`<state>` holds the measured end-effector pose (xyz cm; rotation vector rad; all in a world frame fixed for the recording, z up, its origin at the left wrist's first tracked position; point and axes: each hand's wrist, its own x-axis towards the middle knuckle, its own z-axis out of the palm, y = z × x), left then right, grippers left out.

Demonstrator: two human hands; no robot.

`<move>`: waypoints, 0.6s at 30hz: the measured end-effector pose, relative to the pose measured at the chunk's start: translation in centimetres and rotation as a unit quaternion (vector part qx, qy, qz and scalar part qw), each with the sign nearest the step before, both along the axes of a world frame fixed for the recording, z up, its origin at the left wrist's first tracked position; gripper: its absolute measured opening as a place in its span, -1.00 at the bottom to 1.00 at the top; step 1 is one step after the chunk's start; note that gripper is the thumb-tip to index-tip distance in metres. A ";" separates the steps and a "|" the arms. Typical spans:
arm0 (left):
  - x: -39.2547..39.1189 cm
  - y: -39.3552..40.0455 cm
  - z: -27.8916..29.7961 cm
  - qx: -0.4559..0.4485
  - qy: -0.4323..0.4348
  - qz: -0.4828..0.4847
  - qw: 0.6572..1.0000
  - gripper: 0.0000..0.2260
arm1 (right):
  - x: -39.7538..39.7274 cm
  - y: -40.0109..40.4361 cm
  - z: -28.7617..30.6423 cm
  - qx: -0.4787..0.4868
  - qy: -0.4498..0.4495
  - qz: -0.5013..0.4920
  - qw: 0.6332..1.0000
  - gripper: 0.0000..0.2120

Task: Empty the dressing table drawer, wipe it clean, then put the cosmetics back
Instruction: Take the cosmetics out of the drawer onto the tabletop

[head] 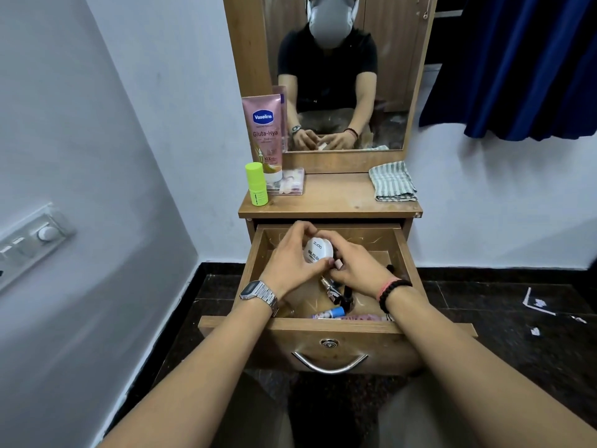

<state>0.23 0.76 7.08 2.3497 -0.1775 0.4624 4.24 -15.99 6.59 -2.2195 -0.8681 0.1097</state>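
White plastic, a round jar (pixel 317 250) marked nail polish, sits cupped in the left hand (pixel 290 258), whose fingers curl over its top and side above the open drawer (pixel 336 328). The right hand (pixel 350 265) is closed round some small pinkish things (pixel 337 264) right against the jar; what exactly they are I cannot tell from where I stand. To my eye the emptying is partway through. It would go best if each hand lifted its load straight up clear of the drawer walls and set it on the wooden top (pixel 336 197), upright, in the bare middle, well apart from the folded striped cloth (pixel 392 182), which will be wanted for wiping.

Counting what I can: on the top, one pink lotion tube (pixel 265 130), one lime-green bottle (pixel 256 184), one clear flat case (pixel 290 184) and the one cloth. Down in the drawer, one metallic lipstick-like piece (pixel 331 287), one dark bottle (pixel 347 295), one blue-capped tube (pixel 329 313) against the front wall and something pink (pixel 365 317) beside it; more may lie hidden under the wrists.
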 end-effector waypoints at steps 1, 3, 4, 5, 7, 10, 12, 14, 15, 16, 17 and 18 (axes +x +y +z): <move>0.0 0.1 0.0 -0.013 -0.008 0.001 1.000 -0.51 | -0.1 0.1 0.2 0.019 -0.007 -0.001 1.000 -0.33; -0.1 0.2 0.0 -0.026 -0.018 0.001 0.999 -0.51 | -0.1 0.0 0.3 0.056 -0.016 -0.013 0.998 -0.34; -0.2 0.2 0.1 -0.027 -0.026 0.003 0.999 -0.51 | -0.1 0.0 0.4 0.071 -0.019 -0.020 0.997 -0.35; -0.2 0.2 0.2 -0.025 -0.036 0.006 0.999 -0.52 | 0.0 0.0 0.5 0.078 -0.023 -0.027 0.996 -0.37; -0.3 0.1 0.6 -0.005 -0.068 0.021 0.997 -0.58 | 0.0 0.0 0.6 0.071 -0.043 -0.042 0.996 -0.37; 0.3 0.7 1.7 0.081 -0.119 0.067 0.987 -0.66 | 0.1 0.0 0.6 0.048 -0.074 -0.067 0.994 -0.36; 1.5 1.6 2.4 0.131 -0.126 0.083 0.980 -0.68 | 0.2 -0.3 0.5 0.046 -0.072 -0.079 0.993 -0.42; 2.9 2.2 3.2 0.156 -0.112 0.090 0.977 -0.69 | 0.2 -0.5 0.5 0.043 -0.064 -0.085 0.993 -0.48; 3.6 2.4 3.6 0.171 -0.104 0.089 0.976 -0.70 | 0.2 -0.6 0.5 0.043 -0.060 -0.087 0.993 -0.50; 4.3 2.6 3.9 0.188 -0.096 0.088 0.973 -0.70 | 0.2 -0.6 0.5 0.044 -0.056 -0.088 0.994 -0.52; 5.0 2.8 4.1 0.205 -0.086 0.086 0.971 -0.69 | 0.3 -0.6 0.5 0.045 -0.053 -0.089 0.994 -0.53; 5.6 2.9 4.2 0.219 -0.071 0.087 0.969 -0.69 | 0.3 -0.6 0.5 0.045 -0.052 -0.090 0.994 -0.54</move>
